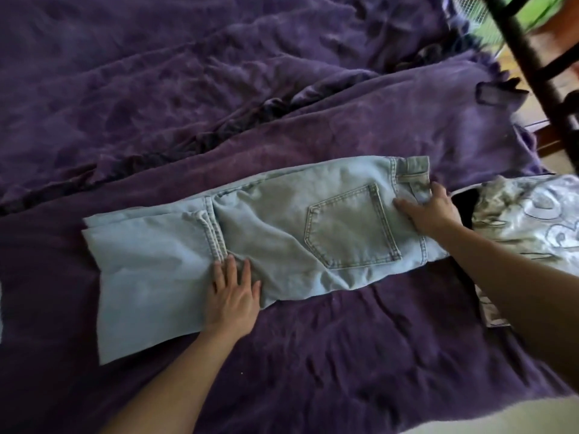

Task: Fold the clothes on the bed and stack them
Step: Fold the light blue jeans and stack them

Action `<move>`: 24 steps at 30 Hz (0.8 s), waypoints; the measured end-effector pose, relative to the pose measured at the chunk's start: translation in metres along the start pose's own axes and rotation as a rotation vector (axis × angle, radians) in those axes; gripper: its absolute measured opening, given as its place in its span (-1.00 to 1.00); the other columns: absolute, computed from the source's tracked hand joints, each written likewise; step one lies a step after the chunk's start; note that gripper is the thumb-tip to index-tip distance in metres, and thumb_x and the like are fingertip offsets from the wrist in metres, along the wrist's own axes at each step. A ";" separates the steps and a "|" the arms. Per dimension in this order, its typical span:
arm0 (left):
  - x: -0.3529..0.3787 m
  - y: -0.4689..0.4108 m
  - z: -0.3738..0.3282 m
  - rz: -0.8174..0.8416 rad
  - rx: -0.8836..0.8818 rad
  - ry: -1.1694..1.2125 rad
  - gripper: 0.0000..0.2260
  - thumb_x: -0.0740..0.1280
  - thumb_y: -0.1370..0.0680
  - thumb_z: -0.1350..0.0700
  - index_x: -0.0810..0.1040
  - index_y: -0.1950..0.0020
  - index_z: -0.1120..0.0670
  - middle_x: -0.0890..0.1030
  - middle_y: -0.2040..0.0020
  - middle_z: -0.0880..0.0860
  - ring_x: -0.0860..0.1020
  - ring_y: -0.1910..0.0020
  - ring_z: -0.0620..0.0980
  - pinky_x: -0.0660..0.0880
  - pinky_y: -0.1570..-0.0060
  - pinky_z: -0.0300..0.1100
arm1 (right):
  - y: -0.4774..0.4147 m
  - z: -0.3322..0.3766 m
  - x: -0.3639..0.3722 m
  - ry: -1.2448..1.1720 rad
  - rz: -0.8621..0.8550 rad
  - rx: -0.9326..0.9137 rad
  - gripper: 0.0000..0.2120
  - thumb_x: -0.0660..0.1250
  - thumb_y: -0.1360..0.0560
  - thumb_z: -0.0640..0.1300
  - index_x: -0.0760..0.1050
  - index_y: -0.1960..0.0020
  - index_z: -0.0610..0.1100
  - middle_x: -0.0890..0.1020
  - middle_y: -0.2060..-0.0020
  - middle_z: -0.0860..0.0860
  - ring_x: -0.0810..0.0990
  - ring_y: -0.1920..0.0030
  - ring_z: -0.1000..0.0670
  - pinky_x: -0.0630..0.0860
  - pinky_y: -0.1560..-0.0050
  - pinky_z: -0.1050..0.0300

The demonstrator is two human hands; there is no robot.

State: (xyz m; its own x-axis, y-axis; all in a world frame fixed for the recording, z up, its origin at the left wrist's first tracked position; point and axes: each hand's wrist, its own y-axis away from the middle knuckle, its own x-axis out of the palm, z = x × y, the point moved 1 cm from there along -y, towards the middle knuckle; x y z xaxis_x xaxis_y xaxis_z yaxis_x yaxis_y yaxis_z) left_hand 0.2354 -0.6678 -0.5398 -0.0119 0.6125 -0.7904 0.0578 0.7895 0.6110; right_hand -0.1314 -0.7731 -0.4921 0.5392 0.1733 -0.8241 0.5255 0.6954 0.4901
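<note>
Evidently the fold ahead turns on how the pale blue denim jeans point(282, 220) lie under the two hands. Their long axis runs side to side across the rumpled purple bed cover point(344, 355), with the waistband end angled slightly away from the person. The left hand point(233, 303) lies flat on the near edge of the jeans, left of their stitched back pocket point(351, 227), its straight fingers touching a doubled hem seam point(216, 236). The right hand point(434, 211) rests on the waistband point(413, 170) at the right end of the jeans, just past the pocket, with its fingers spread over the denim. Neither hand shows a closed grip on the cloth. Both seem to be pressing it flat, though whether the right thumb hooks the waistband edge cannot be told.

The jeans already look halved lengthwise, with one pocket facing up and a leg end turned back over the middle. They carry soft creases around the seam. The right hand is the nearer one to carry the waistband end across towards the left, probably while the left hand pins the middle.

A grey-and-white printed garment point(526, 220) lies just beyond the waistband end of the jeans, touching or nearly so.
</note>
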 end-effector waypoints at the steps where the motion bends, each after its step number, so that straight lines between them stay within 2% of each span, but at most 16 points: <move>1: 0.001 -0.001 -0.002 0.004 0.001 -0.019 -0.45 -0.15 -0.64 -0.14 -0.10 -0.57 0.08 -0.10 -0.57 0.17 -0.14 -0.52 0.27 -0.02 -0.49 0.12 | -0.004 -0.004 0.000 -0.053 0.045 0.039 -0.15 0.44 -0.34 0.28 0.26 -0.44 -0.14 0.47 -0.31 -0.19 0.47 -0.27 -0.22 0.40 -0.25 -0.04; 3: 0.002 -0.003 -0.003 0.015 0.006 -0.017 -0.45 -0.15 -0.64 -0.14 -0.10 -0.57 0.08 -0.09 -0.57 0.16 -0.16 -0.52 0.27 -0.06 -0.48 0.13 | -0.010 -0.013 -0.002 -0.134 0.075 0.085 -0.17 0.51 -0.25 0.28 0.40 -0.34 -0.18 0.58 -0.18 -0.13 0.57 -0.09 -0.14 0.49 -0.11 0.05; 5: 0.002 -0.001 -0.001 0.031 0.020 -0.016 -0.45 -0.14 -0.64 -0.15 -0.09 -0.57 0.06 -0.09 -0.58 0.14 -0.18 -0.53 0.25 -0.08 -0.49 0.13 | -0.010 -0.017 -0.011 -0.278 0.158 0.134 -0.22 0.59 -0.19 0.18 0.48 -0.25 -0.20 0.62 -0.06 -0.06 0.60 0.03 -0.07 0.51 0.00 0.10; 7: 0.003 0.006 0.003 0.046 0.022 0.003 -0.45 -0.18 -0.63 -0.16 -0.09 -0.57 0.05 -0.09 -0.58 0.12 -0.19 -0.53 0.22 -0.07 -0.49 0.12 | -0.008 -0.022 -0.021 -0.415 0.353 0.203 -0.25 0.65 -0.10 0.11 0.54 -0.18 -0.20 0.69 0.01 -0.09 0.68 0.08 -0.11 0.59 0.05 0.02; 9: 0.003 0.013 0.005 0.062 0.011 0.051 -0.39 -0.28 -0.57 -0.21 -0.10 -0.57 0.03 -0.11 -0.58 0.08 -0.22 -0.53 0.19 -0.06 -0.49 0.12 | -0.002 -0.018 -0.028 -0.452 0.483 0.234 -0.35 0.64 -0.16 0.07 0.56 -0.14 -0.20 0.71 0.06 -0.15 0.70 0.07 -0.17 0.60 0.02 -0.09; 11: 0.001 0.015 0.005 0.080 0.007 0.097 -0.42 -0.24 -0.60 -0.20 -0.11 -0.57 0.01 -0.13 -0.58 0.05 -0.23 -0.53 0.17 -0.04 -0.49 0.12 | 0.001 -0.011 -0.030 -0.446 0.428 0.228 -0.36 0.62 -0.17 0.11 0.56 -0.12 -0.20 0.70 0.07 -0.16 0.69 0.07 -0.18 0.60 -0.01 -0.11; 13: 0.000 0.015 0.006 0.080 0.012 0.125 -0.48 -0.13 -0.64 -0.15 -0.08 -0.57 0.00 -0.12 -0.58 0.03 -0.24 -0.53 0.14 -0.02 -0.49 0.11 | -0.005 -0.010 -0.021 -0.426 0.308 0.217 -0.18 0.64 -0.01 0.23 0.55 -0.13 -0.17 0.69 0.02 -0.14 0.68 0.07 -0.16 0.59 -0.05 -0.15; 16: 0.006 0.014 0.012 0.083 0.004 0.131 -0.49 -0.10 -0.64 -0.15 -0.06 -0.57 -0.03 -0.11 -0.58 0.00 -0.23 -0.54 0.11 0.00 -0.49 0.10 | -0.006 -0.009 -0.009 -0.409 0.257 0.215 -0.13 0.60 0.01 0.29 0.53 -0.17 -0.13 0.66 -0.03 -0.10 0.65 0.02 -0.14 0.56 -0.11 -0.11; 17: 0.009 0.013 0.013 0.082 -0.002 0.130 -0.49 -0.10 -0.64 -0.15 -0.05 -0.57 -0.04 -0.11 -0.58 0.00 -0.23 -0.54 0.11 0.00 -0.49 0.11 | -0.001 -0.007 -0.010 -0.409 0.270 0.239 -0.16 0.61 -0.02 0.27 0.53 -0.18 -0.13 0.66 -0.01 -0.10 0.65 0.03 -0.13 0.58 -0.07 -0.08; 20: 0.014 0.012 0.014 0.070 -0.002 0.135 -0.49 -0.09 -0.64 -0.15 -0.04 -0.57 -0.04 -0.09 -0.58 0.01 -0.22 -0.54 0.12 0.01 -0.48 0.11 | 0.013 0.004 -0.028 -0.445 0.393 0.268 -0.43 0.58 -0.24 0.12 0.56 -0.13 -0.15 0.70 0.06 -0.13 0.67 0.05 -0.13 0.59 0.07 -0.01; 23: 0.013 0.014 0.012 0.087 0.011 0.149 -0.49 -0.07 -0.64 -0.13 -0.03 -0.57 -0.02 -0.07 -0.58 0.03 -0.21 -0.54 0.14 0.03 -0.47 0.13 | 0.021 0.020 -0.058 -0.379 0.368 0.200 -0.34 0.61 -0.13 0.13 0.56 -0.13 -0.15 0.70 0.05 -0.13 0.68 0.05 -0.15 0.59 -0.04 -0.10; 24: 0.012 0.016 0.012 0.094 0.019 0.159 -0.49 -0.05 -0.65 -0.13 -0.02 -0.57 0.00 -0.06 -0.58 0.03 -0.20 -0.54 0.14 0.04 -0.47 0.13 | 0.028 0.031 -0.072 -0.344 0.338 0.134 -0.36 0.62 -0.13 0.08 0.57 -0.12 -0.17 0.69 0.06 -0.14 0.68 0.06 -0.16 0.59 -0.04 -0.10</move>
State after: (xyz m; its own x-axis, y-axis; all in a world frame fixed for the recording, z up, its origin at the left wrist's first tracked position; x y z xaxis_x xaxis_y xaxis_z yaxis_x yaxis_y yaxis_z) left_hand 0.2482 -0.6485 -0.5403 -0.1630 0.6833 -0.7117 0.0846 0.7284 0.6799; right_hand -0.1347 -0.7875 -0.4104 0.8680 0.1181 -0.4823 0.3513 0.5402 0.7647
